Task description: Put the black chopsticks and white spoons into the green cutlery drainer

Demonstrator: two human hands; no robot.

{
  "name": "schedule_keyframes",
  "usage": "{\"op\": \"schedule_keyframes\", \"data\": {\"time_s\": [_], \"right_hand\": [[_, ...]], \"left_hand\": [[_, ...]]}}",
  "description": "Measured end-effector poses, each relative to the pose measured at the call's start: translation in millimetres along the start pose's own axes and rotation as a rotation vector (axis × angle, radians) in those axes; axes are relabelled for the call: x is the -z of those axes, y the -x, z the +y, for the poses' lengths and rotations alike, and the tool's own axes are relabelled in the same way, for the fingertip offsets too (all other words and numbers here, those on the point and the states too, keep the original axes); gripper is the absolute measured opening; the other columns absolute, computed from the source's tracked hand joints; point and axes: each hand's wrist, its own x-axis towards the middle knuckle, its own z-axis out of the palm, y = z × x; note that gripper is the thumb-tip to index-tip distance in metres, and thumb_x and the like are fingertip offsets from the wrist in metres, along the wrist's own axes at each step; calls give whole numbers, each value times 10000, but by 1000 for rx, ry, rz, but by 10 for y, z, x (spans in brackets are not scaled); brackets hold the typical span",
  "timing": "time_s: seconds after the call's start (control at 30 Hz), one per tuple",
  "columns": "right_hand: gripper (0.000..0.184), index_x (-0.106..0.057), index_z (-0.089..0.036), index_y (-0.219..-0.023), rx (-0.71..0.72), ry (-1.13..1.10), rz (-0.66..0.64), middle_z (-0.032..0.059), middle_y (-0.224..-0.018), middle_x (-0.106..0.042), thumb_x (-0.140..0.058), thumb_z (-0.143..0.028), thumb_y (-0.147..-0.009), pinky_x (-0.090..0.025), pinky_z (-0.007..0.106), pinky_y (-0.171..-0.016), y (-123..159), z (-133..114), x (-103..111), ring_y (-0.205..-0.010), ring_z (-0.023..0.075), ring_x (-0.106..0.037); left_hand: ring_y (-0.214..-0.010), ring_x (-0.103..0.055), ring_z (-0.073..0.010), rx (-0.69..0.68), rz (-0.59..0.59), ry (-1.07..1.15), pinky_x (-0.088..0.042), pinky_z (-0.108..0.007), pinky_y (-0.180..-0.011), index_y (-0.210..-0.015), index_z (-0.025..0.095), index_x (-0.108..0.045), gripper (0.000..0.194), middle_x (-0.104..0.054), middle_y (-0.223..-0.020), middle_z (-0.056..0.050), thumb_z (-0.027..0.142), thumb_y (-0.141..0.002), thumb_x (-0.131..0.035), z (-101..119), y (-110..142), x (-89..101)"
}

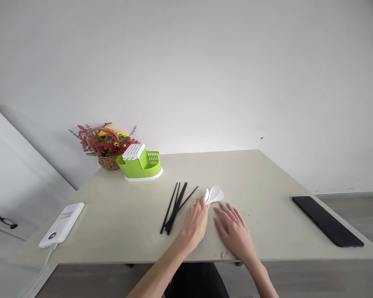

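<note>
Several white soup spoons (215, 193) lie bunched near the middle of the table, their bowls fanned out at the far end. My left hand (196, 219) is closed around their handles, which its fingers hide. Just right of it, my right hand (234, 229) rests palm down on the tabletop with fingers spread, holding nothing; its fingertips are close to the spoon bowls. To the left of my left hand is a loose, partly crossed bunch of black chopsticks (175, 209).
Farther back on the left stands a green cutlery holder (138, 169) with a white lid and base, beside a wicker basket of flowers (108, 161). A white power bank (62, 225) with a cable lies front left. A black phone (326, 221) lies near the table's right edge.
</note>
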Motion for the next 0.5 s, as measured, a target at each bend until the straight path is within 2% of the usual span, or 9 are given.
{"op": "schedule_keyframes", "data": {"time_s": [0.27,0.37,0.5], "right_hand": [[473,-611,-284,-1491,7,-14,12,24,-1631,-513,-420,-455,-1094,-354,538,-1278,-3,-6,11,-1571,282,-375],[478,-604,-282,-1497,4,-12,5,22,-1638,-504,-416,-459,-1095,-344,531,-1283,-3,-4,15,-1575,278,-366],[484,-600,-274,-1499,1,-10,-3,21,-1640,-501,-411,-465,-1096,-332,529,-1290,-1,1,12,-1578,274,-360]], "left_hand": [[-768,-734,-250,-54,65,60,-559,-340,-621,-1240,178,-624,354,-723,-998,-147,247,-1096,-308,-58,-13,-206],[-772,-738,-256,-44,52,59,-557,-344,-635,-1240,183,-627,334,-714,-997,-141,252,-1100,-332,-57,-1,-229],[-836,-745,-262,-50,23,36,-550,-335,-681,-1263,189,-620,258,-710,-1049,-136,211,-1077,-442,-39,11,-202]]}}
